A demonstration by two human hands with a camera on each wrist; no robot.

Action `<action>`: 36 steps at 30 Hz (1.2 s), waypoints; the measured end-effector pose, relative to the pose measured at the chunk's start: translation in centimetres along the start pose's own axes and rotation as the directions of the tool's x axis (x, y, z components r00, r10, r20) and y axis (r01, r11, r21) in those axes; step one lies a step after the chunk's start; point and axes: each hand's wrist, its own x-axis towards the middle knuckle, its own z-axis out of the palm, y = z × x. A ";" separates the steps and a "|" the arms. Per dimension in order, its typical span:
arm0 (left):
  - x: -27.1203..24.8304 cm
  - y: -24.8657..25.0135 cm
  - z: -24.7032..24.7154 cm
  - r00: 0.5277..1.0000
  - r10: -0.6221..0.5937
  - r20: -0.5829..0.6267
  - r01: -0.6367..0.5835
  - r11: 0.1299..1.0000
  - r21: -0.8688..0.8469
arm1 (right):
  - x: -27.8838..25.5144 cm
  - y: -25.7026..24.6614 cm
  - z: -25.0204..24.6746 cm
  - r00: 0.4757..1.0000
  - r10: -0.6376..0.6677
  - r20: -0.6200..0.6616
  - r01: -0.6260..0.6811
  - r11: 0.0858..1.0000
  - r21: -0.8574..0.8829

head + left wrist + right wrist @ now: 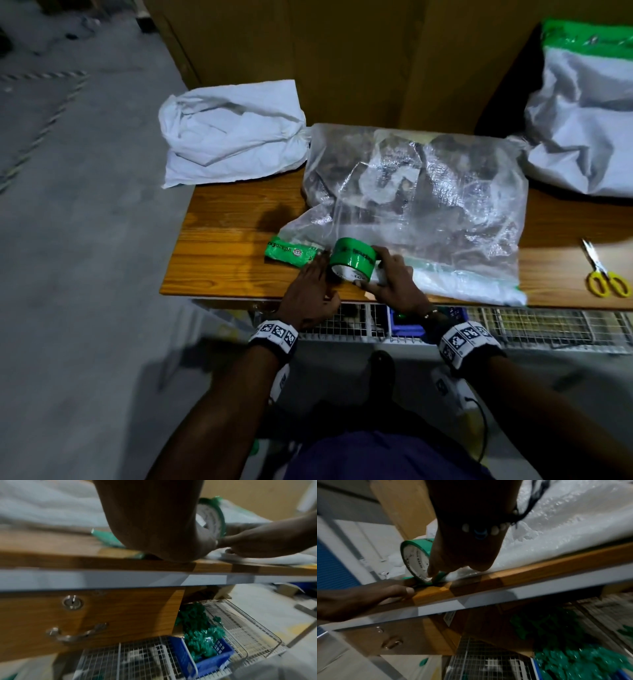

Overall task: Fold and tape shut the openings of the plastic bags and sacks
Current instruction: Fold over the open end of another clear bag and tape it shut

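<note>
Green tape roll [352,262] gripped in my right hand [394,279] at the clear bag [428,192]'s near-left folded mouth, which runs rightward along the table edge [219,293]; left hand [310,289] flat pressing the taped end [291,251].

Three sacks [411,205], one tape roll [352,262], one scissors [604,274].

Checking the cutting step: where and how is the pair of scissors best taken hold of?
By the yellow handle loops of the scissors, from the table's near edge, likely. They lie flat at the right, loops nearest the person, blades pointing away, nothing over them.
</note>
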 end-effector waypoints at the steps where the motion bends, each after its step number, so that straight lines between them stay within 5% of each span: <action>1: 0.0 0.0 0.1 1.000 -0.004 0.005 0.004 1.000 0.011 | 0.2 0.0 -0.3 0.999 -0.034 0.032 0.036 0.999 -0.041; 8: 0.1 0.3 0.1 1.000 -0.017 0.015 0.016 0.998 0.061 | -0.1 1.2 -8.7 0.958 -0.179 0.223 0.234 0.938 -0.257; 16: 0.9 2.9 0.9 0.994 -0.066 0.085 0.061 0.996 0.064 | -2.2 3.7 -4.1 0.995 -0.095 0.015 0.092 0.985 0.144; 19: 1.1 3.2 1.1 0.991 -0.100 0.084 0.089 0.988 0.126 | -2.2 3.1 -4.2 0.998 -0.063 -0.013 0.064 0.997 0.051; 26: 1.6 3.3 1.0 0.985 -0.132 0.108 0.111 0.978 0.178 | -2.4 4.5 -11.7 0.965 -0.189 0.184 0.224 0.955 -0.193; 32: 1.6 4.6 0.7 0.989 -0.139 0.040 0.132 0.981 0.139 | -4.1 4.8 -9.9 0.987 -0.122 0.103 0.111 0.988 0.108; 36: 1.8 7.6 1.8 1.000 0.022 -0.015 -0.021 0.997 0.068 | -4.7 5.5 -8.8 0.995 -0.053 0.084 0.036 0.981 0.191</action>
